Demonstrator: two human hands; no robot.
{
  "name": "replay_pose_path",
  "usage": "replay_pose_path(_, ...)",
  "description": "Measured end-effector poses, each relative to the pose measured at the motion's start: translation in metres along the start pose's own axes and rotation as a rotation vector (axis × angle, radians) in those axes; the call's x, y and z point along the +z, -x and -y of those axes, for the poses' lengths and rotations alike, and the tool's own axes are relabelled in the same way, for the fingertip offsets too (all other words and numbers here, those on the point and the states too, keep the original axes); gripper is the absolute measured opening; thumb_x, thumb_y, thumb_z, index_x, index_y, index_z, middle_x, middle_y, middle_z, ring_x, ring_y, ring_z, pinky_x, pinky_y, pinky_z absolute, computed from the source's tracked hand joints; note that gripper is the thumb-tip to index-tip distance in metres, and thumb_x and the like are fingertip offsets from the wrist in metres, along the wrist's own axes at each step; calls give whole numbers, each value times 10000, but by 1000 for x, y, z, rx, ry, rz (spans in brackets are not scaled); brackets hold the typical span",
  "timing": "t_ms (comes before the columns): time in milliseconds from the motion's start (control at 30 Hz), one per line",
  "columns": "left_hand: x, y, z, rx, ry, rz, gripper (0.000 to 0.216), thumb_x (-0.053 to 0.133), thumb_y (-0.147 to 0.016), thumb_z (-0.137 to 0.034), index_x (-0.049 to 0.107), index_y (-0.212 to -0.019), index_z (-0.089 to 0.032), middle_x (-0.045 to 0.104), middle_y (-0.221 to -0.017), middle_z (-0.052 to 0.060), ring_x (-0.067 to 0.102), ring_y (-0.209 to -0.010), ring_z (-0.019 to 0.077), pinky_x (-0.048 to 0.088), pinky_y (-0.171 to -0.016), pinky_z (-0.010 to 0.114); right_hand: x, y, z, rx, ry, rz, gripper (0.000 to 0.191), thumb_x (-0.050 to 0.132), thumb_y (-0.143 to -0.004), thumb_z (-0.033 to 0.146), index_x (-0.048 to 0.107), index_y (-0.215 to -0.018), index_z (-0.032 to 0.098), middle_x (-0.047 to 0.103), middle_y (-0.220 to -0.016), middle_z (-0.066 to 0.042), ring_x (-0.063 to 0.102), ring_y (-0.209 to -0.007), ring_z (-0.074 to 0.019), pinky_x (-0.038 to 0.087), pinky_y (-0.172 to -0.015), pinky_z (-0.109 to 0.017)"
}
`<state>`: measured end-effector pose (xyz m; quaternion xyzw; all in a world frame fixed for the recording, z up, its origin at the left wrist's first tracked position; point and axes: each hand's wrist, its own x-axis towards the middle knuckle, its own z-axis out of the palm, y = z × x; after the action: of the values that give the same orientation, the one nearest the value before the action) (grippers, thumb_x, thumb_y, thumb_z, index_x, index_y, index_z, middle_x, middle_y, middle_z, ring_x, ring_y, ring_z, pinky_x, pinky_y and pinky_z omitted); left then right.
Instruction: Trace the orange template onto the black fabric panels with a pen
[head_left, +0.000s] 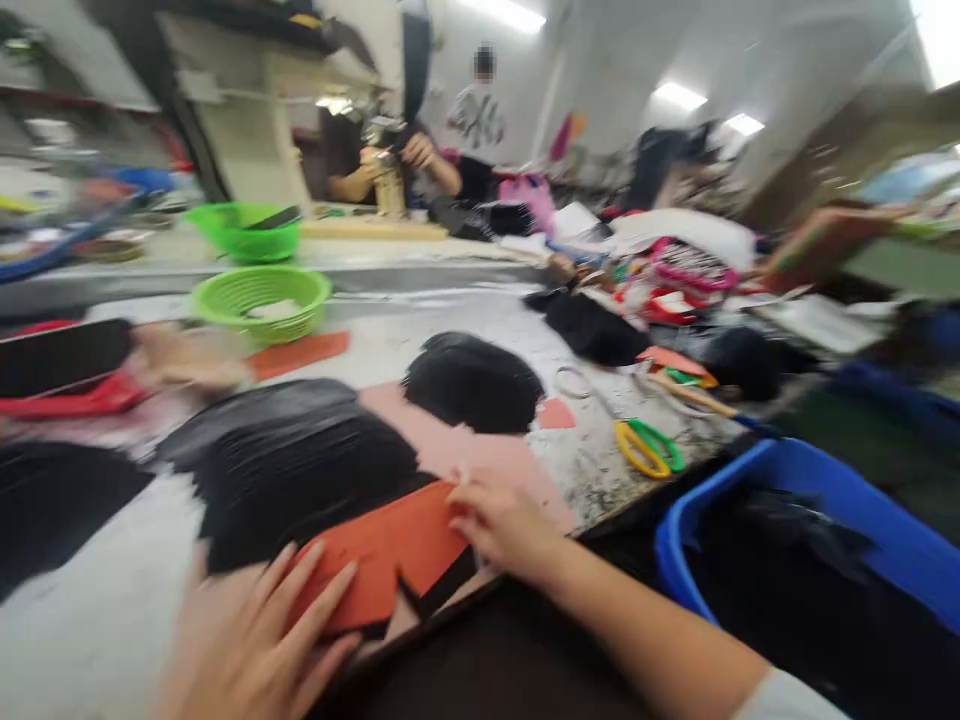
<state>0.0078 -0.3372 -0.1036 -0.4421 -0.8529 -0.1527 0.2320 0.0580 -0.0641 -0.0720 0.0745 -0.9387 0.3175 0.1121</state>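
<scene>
An orange cut piece [375,550] with a notch in its lower edge lies over black material near the table's front edge. My left hand [259,635] rests flat on its left part, fingers spread. At the right end of the piece, my right hand [506,525] has its thumb and fingers pinched together; a small pale bit shows at the tips, too blurred to name. Just behind lies a fanned stack of black pieces [307,465], with a smaller black stack [476,385] farther back. A pink sheet [517,460] extends beneath them.
A blue bin [675,545] holding dark material stands at the right. Scissors with yellow and green handles [649,448] lie near the table edge. Green baskets [262,300] stand behind the stacks. Across the table, another person's hands [420,152] are at a machine [386,170].
</scene>
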Motion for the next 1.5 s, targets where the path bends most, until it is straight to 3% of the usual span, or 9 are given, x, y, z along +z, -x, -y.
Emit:
replay_pose_path(133,-21,15,-10,-84,-20,184,329,438,-898,-419,586,-1151,-268,496,-1285,79,428,-1206,279,417,-942,428,2,18,-11,-190,-26,93,206,688,-737,193,613,-928,214,575,-1211,-98,518,-1088,-253,451,-907,-433)
replay_pose_path(267,-28,6,-24,-131,3,186,323,473,-886,-425,629,-1086,-225,535,-1240,96,444,-1186,280,408,-946,429,4,30,-10,-273,34,43,109,598,-822,237,616,-928,218,601,-1185,-96,516,-1101,-255,478,-876,-439)
replay_pose_path(367,-29,0,-43,-157,16,160,417,535,-826,-516,630,-1088,-207,553,-1222,108,449,-1178,299,379,-963,441,2,34,-8,-312,70,29,144,595,-827,306,618,-933,211,613,-1162,-110,534,-1076,-264,494,-851,-445)
replay_pose_path(567,-19,0,-74,-90,52,268,560,613,-742,-573,477,-1255,-394,392,-1378,89,357,-1257,331,345,-979,464,-3,44,-8,-330,63,9,153,562,-852,326,621,-937,214,625,-1125,-124,561,-1048,-249,497,-840,-441)
replay_pose_path(833,-15,3,-79,-107,58,307,544,609,-772,-522,440,-1278,-414,308,-1428,87,240,-1313,357,285,-1021,489,-1,49,-8,-317,68,-27,120,576,-850,270,608,-943,203,628,-1114,-127,563,-1050,-243,495,-847,-427)
replay_pose_path(1200,-17,3,-82,-82,56,371,494,540,-821,-521,437,-1285,-389,319,-1422,90,200,-1307,414,281,-996,555,-1,51,-9,-302,66,-2,132,565,-852,277,615,-961,222,617,-1141,-116,564,-1057,-248,491,-854,-438)
replay_pose_path(1500,-19,5,-86,-88,28,375,521,547,-816,-529,415,-1299,-385,336,-1411,107,233,-1295,416,276,-994,534,-1,52,-8,-307,62,15,153,568,-844,291,614,-978,232,612,-1147,-112,564,-1057,-258,488,-851,-433)
